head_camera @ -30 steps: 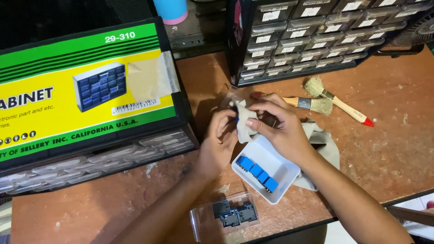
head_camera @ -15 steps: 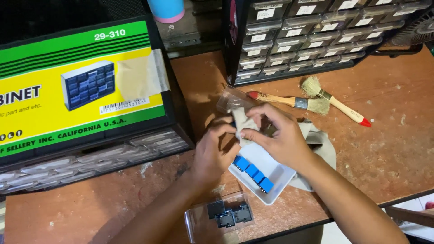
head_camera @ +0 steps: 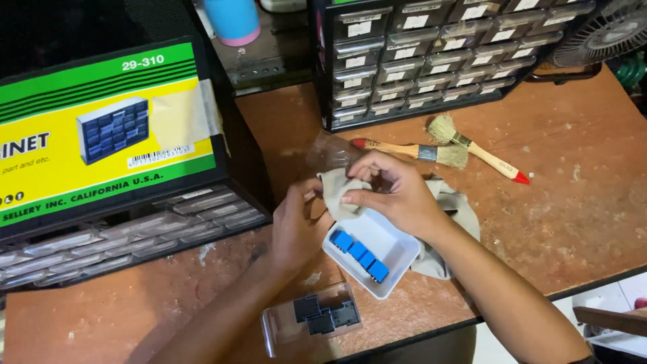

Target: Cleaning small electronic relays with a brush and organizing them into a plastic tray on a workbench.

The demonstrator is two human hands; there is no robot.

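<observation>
Both hands (head_camera: 350, 202) closed on cloth (head_camera: 335, 192)

A tray (head_camera: 394, 251) sits mid-desk (head_camera: 579, 202) with blocks (head_camera: 359, 253) in it; a bag (head_camera: 311, 322) lies before it, two brushes (head_camera: 431, 152) behind, cabinets (head_camera: 431, 54) farther back.

A worn reddish-brown wooden workbench (head_camera: 579, 202) carries two black small-parts drawer cabinets (head_camera: 431, 54), one under a green-and-yellow box (head_camera: 101, 135). A fan grille (head_camera: 606, 30) sits at the far right corner.
</observation>
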